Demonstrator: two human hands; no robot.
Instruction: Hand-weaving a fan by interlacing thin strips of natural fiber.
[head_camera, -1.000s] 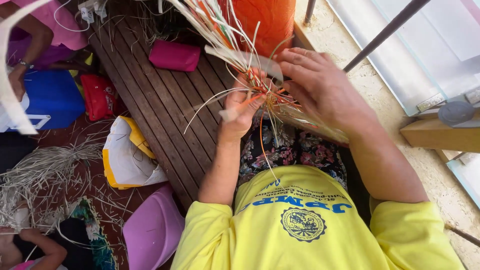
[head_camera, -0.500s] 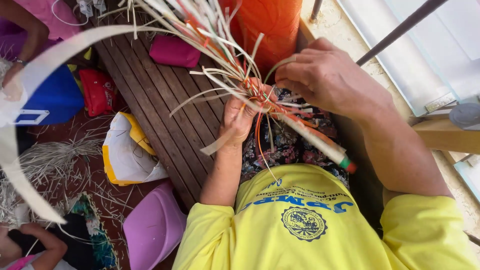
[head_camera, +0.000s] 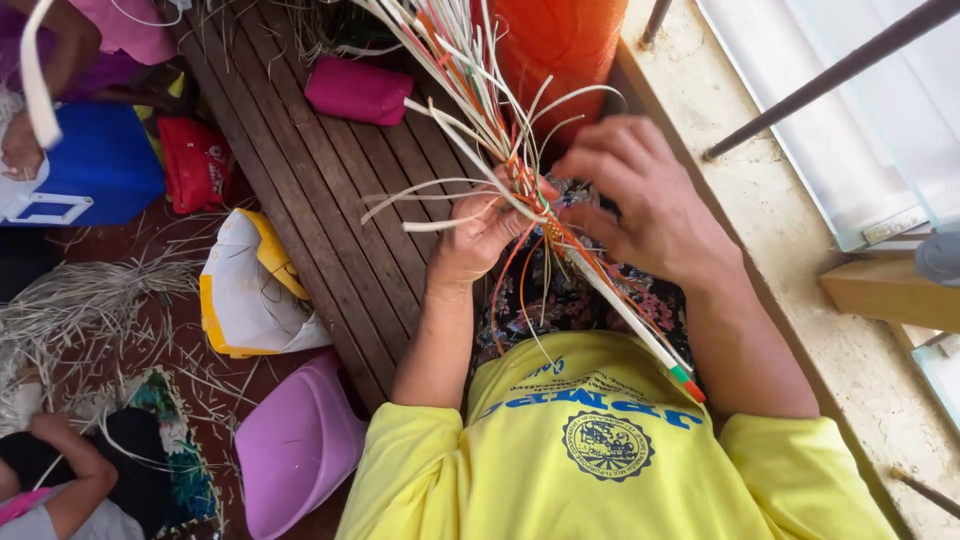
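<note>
- My left hand (head_camera: 478, 238) is curled around the crossing point of the bundle of pale and orange strips (head_camera: 470, 90), pinching it between thumb and fingers just above my lap.
- My right hand (head_camera: 640, 205) sits at about 3 o'clock from the left one, fingers bent in toward the same knot; I judge it pinches a strand there, though the fingertips are hidden behind the strips.
- Against half a second ago, the right hand has dropped lower and closer to the knot, and the wide pale strip that swept across the left of the view has gone; only a short piece shows at 10 o'clock.
- The loose ends now fan up toward 12 o'clock, and the long tail with the green and red tip (head_camera: 686, 382) points to 5 o'clock, lying over my yellow shirt (head_camera: 600, 450).
- I read that as a strand pulled through and the weave being tightened at the centre.
- The wooden slat bench (head_camera: 330, 190) lies at 10 o'clock with a pink pouch (head_camera: 358, 90) on it; an orange mesh sack (head_camera: 560, 50) stands at 12 o'clock.
- Another person's arm (head_camera: 70, 465) shows at 8 o'clock, well apart from my hands.
</note>
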